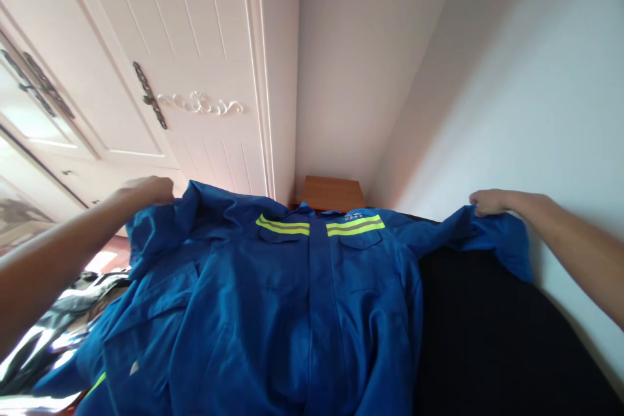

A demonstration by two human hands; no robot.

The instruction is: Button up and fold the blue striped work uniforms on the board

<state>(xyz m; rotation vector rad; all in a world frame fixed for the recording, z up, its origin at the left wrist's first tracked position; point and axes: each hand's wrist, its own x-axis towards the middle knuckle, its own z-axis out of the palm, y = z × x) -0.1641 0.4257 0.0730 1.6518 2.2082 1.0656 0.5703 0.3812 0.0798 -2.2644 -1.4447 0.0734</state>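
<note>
Though rumpled, boxy blue jacket (273,299).

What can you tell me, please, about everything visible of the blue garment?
The blue garment looks like creased woven cloth. Its front is in view, with a straight, closed placket down the middle. Yellow-green bands with a greyish centre stripe cross its upper front, with flap pockets just below and small pale lettering above one band. The sleeves spread sideways, one gripped by the left hand, the other by the right hand. A black surface shows beside it; its lower end runs out of view.
</note>
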